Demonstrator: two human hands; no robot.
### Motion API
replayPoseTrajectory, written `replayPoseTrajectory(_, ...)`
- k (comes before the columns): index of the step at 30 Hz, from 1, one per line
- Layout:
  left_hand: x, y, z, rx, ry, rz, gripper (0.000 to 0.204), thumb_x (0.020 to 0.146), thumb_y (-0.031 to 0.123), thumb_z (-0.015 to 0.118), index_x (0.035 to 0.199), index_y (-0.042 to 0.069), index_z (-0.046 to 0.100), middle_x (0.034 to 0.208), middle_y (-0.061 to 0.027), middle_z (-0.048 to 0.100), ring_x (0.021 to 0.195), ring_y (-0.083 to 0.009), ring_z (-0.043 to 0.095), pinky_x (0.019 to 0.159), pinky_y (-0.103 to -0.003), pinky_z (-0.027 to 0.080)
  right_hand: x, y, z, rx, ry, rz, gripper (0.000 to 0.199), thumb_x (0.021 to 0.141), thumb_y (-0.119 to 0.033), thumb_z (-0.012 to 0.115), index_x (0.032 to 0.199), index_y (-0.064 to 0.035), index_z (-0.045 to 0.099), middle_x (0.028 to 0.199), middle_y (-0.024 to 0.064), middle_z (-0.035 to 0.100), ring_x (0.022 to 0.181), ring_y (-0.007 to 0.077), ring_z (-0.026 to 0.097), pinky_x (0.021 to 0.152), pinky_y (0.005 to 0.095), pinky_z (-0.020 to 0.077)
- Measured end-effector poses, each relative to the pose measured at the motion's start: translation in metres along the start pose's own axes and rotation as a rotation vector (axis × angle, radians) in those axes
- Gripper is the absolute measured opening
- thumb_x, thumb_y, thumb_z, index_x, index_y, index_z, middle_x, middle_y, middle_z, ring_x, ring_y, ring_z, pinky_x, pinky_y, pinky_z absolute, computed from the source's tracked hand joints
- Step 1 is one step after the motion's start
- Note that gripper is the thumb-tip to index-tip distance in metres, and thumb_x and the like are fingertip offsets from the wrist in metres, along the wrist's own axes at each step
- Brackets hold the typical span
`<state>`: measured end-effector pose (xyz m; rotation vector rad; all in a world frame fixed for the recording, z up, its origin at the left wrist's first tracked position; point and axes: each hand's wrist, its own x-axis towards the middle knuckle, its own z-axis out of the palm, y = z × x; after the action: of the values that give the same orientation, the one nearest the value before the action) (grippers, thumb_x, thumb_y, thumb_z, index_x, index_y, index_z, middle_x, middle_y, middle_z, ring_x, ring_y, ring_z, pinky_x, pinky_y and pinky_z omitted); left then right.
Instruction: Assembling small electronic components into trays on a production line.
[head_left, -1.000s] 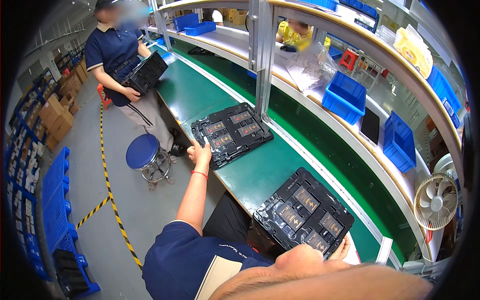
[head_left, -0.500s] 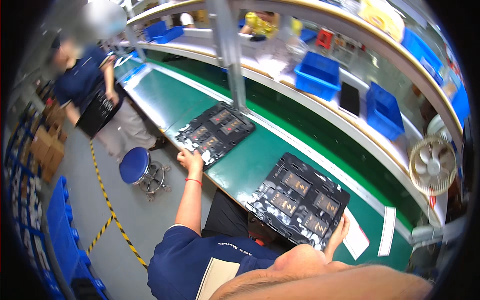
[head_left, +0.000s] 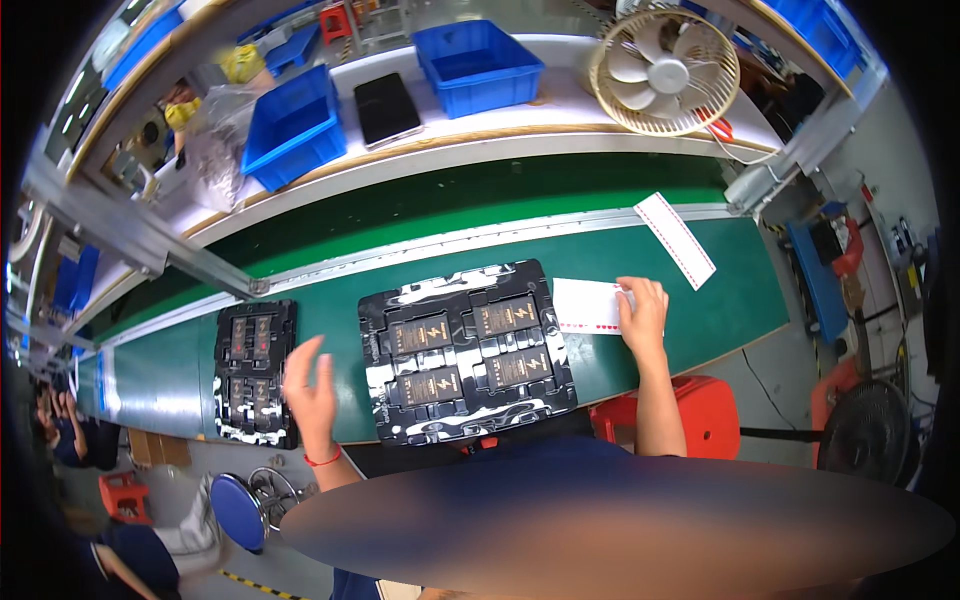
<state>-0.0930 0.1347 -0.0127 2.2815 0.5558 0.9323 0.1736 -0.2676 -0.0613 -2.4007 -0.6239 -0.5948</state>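
Observation:
In front of me a black plastic tray (head_left: 466, 364) with white smears lies on the green bench, several flat black batteries (head_left: 518, 369) in its recesses. My left hand (head_left: 312, 392), a red string at its wrist, hovers between this tray and a second one; its fingers are apart and hold nothing. That second black tray (head_left: 222, 385), also loaded with flat batteries, is farther left. Right of the near tray, my right hand (head_left: 645, 318) has its fingers bent and closed at the right end of a white sheet (head_left: 588, 303) with red marks along its edge.
A white strip (head_left: 678, 240) with red edge marks lies at the far right of the bench (head_left: 740, 320). The shelf behind carries blue bins (head_left: 478, 68), a black flat device (head_left: 386, 108) and a fan (head_left: 665, 75). A red stool (head_left: 705, 415) and blue stool (head_left: 238, 512) stand nearby.
My view has swung right. My left hand has let go of the left tray and opened. My right hand has left the near tray's edge for the white sheet.

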Motion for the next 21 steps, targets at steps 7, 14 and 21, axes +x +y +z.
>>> replayPoseTrajectory(7,0.024,0.042,0.051,0.016,-0.438,0.319,0.029,0.080,0.000,0.064,0.108,0.002,0.070,0.116,-0.0147,0.066,0.120,-0.0368,0.055,0.104,-0.045,0.040,0.010,0.022,0.003,-0.214,-0.242,0.023,0.025,0.073,-0.007,0.075,0.098,-0.0090,0.072,0.101,0.0071,0.062,0.107,0.0269,0.051,0.099,0.0440,0.0309)
replayPoseTrajectory(14,0.032,0.035,0.039,0.058,-0.605,0.350,0.039,0.072,0.005,0.069,0.111,0.005,0.070,0.121,-0.0141,0.063,0.125,-0.0374,0.050,0.107,-0.047,0.038,0.013,0.036,0.023,-0.023,-0.131,-0.050,0.004,0.073,-0.001,0.068,0.076,-0.0035,0.067,0.083,0.0133,0.061,0.086,0.0329,0.058,0.078,0.0413,0.0452)
replayPoseTrajectory(21,0.049,0.033,0.046,0.048,-0.699,0.465,0.040,0.068,0.010,0.071,0.108,0.007,0.070,0.111,-0.0094,0.061,0.115,-0.0312,0.050,0.098,-0.042,0.041,0.016,0.041,-0.010,0.418,-0.477,0.284,0.005,0.083,0.006,0.060,0.083,0.0009,0.057,0.088,0.0102,0.065,0.076,0.0143,0.059,0.072,0.0274,0.0474)
